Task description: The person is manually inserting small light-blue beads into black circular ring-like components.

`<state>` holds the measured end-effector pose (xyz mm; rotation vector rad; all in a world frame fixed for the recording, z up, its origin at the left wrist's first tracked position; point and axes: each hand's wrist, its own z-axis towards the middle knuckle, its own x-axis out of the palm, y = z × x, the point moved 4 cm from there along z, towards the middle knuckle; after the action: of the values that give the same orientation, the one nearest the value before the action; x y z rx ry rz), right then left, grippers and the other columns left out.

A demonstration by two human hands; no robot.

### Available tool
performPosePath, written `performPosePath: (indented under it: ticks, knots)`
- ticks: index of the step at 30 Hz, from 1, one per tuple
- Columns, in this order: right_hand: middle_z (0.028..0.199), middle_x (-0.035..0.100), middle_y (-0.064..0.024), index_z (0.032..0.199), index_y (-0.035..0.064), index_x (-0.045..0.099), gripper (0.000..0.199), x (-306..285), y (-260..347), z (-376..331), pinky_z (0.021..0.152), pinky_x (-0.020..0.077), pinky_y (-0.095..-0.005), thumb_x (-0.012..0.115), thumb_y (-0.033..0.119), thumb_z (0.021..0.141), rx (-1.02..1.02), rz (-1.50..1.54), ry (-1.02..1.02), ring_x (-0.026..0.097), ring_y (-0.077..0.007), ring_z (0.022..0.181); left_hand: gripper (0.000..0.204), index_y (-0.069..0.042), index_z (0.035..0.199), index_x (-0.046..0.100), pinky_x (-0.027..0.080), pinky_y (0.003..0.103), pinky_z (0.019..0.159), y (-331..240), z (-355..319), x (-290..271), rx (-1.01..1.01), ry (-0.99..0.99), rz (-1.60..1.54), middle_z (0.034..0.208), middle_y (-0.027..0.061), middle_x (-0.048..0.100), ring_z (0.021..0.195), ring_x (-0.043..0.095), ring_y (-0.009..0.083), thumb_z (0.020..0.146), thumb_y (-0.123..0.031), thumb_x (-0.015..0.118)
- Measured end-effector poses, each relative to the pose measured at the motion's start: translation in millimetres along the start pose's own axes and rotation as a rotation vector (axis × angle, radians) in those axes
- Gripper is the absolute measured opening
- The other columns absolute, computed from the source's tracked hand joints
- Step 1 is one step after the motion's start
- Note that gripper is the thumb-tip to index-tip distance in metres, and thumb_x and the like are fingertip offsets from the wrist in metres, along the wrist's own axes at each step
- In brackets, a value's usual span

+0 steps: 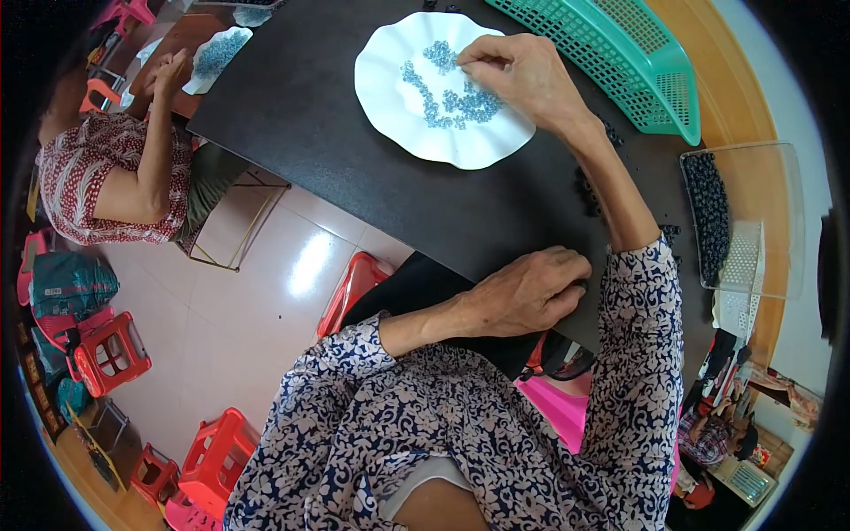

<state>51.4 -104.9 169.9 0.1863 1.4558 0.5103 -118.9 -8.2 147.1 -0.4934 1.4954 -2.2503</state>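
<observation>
A white plate (pixel 390 111) with a wavy rim lies on the dark table, with many small clear bluish ring-like pieces (pixel 475 104) spread over it in loose clusters. Over the plate, my right hand (pixel 529 78) has thumb and forefinger pinched together beside the upper cluster. What sits between those fingertips is too small to make out. Lower down, at the table's near edge, my left hand (pixel 522 290) is closed with its fingers curled. A small black piece (pixel 582 284) shows at its fingertips, mostly hidden by them.
A green plastic basket (pixel 620 62) stands at the far right. Loose black pieces (pixel 588 190) lie by my right forearm. At the right is a clear box (pixel 708 221) of black pieces. Another person (pixel 124 177) sits at the left, near red stools (pixel 111 354).
</observation>
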Motion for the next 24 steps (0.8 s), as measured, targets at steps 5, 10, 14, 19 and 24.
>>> performPosePath:
  ticks: [5,10,14,19,24]
  knots:
    - [0.087,0.071,-0.0098,0.097,0.0067,0.073,0.018,3.0,10.9,0.2,0.074,0.0529,-0.0289,0.068,0.015,0.082,-0.121,-0.025,-0.031,0.067,-0.0174,0.076,0.016,0.005,0.096,0.052,0.045,0.044,0.078,-0.6,-2.6,0.2,-0.042,0.053,0.019,0.087,0.0193,0.055,0.085,0.056,0.0350,0.085,-0.007,0.056]
    - [0.088,0.071,-0.0095,0.096,0.0062,0.073,0.016,7.4,18.4,3.5,0.073,0.0528,-0.0295,0.068,0.013,0.082,-0.171,-0.080,-0.035,0.066,-0.0196,0.075,0.017,0.005,0.097,0.053,0.045,0.044,0.078,-1.6,-1.5,1.0,0.000,0.034,0.009,0.088,0.0194,0.055,0.086,0.056,0.0352,0.085,-0.007,0.057]
    - [0.085,0.070,-0.0096,0.096,0.0065,0.073,0.016,9.5,20.6,3.0,0.073,0.0527,-0.0314,0.068,0.011,0.081,-0.242,-0.209,-0.011,0.066,-0.0199,0.075,0.017,0.005,0.097,0.053,0.045,0.043,0.079,-0.7,-2.6,2.8,-0.016,0.038,0.015,0.089,0.0193,0.055,0.086,0.056,0.0347,0.085,-0.007,0.056]
    - [0.080,0.068,-0.0100,0.086,0.0046,0.070,0.009,9.9,18.5,0.5,0.071,0.0521,-0.0315,0.066,0.008,0.077,-0.151,-0.162,0.005,0.065,-0.0200,0.073,0.017,0.005,0.097,0.053,0.046,0.043,0.079,-1.1,-2.8,4.1,-0.017,0.028,0.022,0.089,0.0194,0.055,0.086,0.056,0.0342,0.085,-0.007,0.056]
    - [0.077,0.067,-0.0094,0.080,0.0033,0.065,0.007,12.1,11.1,-0.3,0.070,0.0515,-0.0299,0.065,0.007,0.074,-0.153,-0.107,-0.004,0.064,-0.0190,0.070,0.013,0.002,0.089,0.050,0.045,0.045,0.076,0.8,-1.2,5.2,0.005,0.001,0.027,0.084,0.0187,0.053,0.083,0.054,0.0354,0.085,-0.008,0.055]
